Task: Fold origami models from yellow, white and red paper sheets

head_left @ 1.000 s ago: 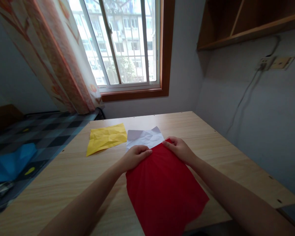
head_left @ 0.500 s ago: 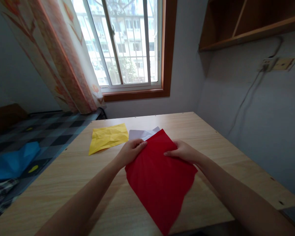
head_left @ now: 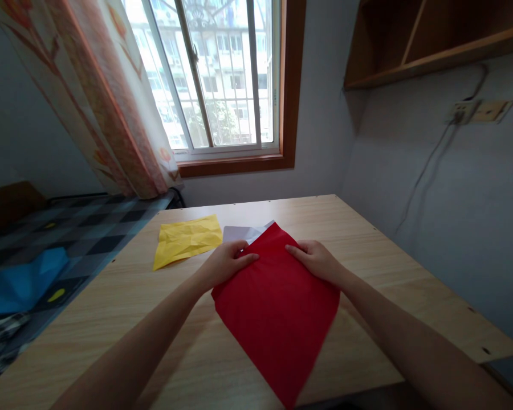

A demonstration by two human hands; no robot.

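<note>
A sheet of red paper (head_left: 277,319) is held between my two hands above the table, one corner pointing away from me and another down toward the near edge. My left hand (head_left: 226,263) pinches its upper left edge, thumb on top and fingers underneath. On the upper right edge, my right hand (head_left: 318,261) grips the sheet the same way. Beyond the red sheet lies white paper (head_left: 239,233), partly covered by it. Creased yellow paper (head_left: 188,239) rests on the table to the left of the white one.
The pale wooden table (head_left: 359,347) reaches toward the window wall. At left stands a bed with a checked cover (head_left: 98,219), holding blue folded paper (head_left: 29,282). A shelf (head_left: 436,62) and a power socket (head_left: 464,111) are on the right wall.
The far corner of the red paper has shifted slightly left. My right thumb now lies nearer the sheet's upper right edge, and the right side of the sheet looks flatter.
</note>
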